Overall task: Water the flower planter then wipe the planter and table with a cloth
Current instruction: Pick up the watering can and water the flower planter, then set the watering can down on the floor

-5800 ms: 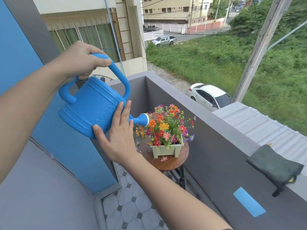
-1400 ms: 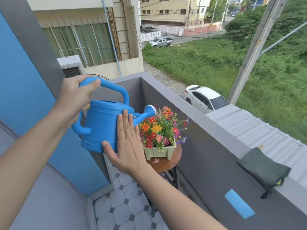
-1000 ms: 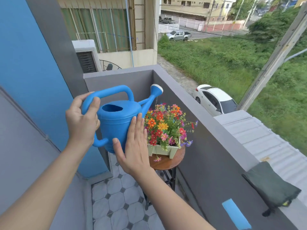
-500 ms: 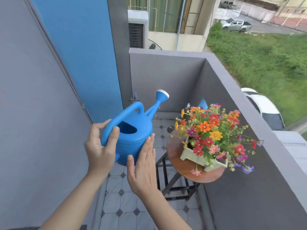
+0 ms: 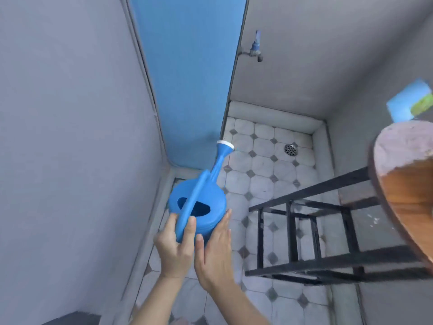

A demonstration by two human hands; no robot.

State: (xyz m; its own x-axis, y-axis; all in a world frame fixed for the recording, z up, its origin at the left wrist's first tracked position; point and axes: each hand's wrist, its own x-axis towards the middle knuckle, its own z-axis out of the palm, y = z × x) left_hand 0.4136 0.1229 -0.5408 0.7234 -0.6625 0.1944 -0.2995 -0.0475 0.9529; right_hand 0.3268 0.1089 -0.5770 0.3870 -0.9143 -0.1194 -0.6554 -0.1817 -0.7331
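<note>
One blue plastic can (image 5: 198, 208) sits low over the tiled floor (image 5: 262, 181), close to the corner where the grey wall (image 5: 70, 137) meets a blue panel (image 5: 187, 78). Whether its base touches the tiles cannot be told. Its body is round and smooth, with a dark oval fill hole on top, one arched handle running across it, and one long spout that ends in a white-rimmed rose pointing away from the person.

The left hand (image 5: 174, 248) is closed around the near end of the handle, thumb on one side and fingers on the other. The right hand (image 5: 214, 249) is flat, fingers straight and together, its palm against the can's right side and not gripping it.

The floor is pale octagonal tile with small dark diamond insets, and one round metal drain (image 5: 290, 149) is set in it near the far wall. One tap (image 5: 255, 49) with a blue handle sticks out of that wall.

At the right edge is one round table (image 5: 407, 184), glossy brown wood at its rim, on a black metal frame of straight bars. The planter is out of view. No writing or labels can be read.
</note>
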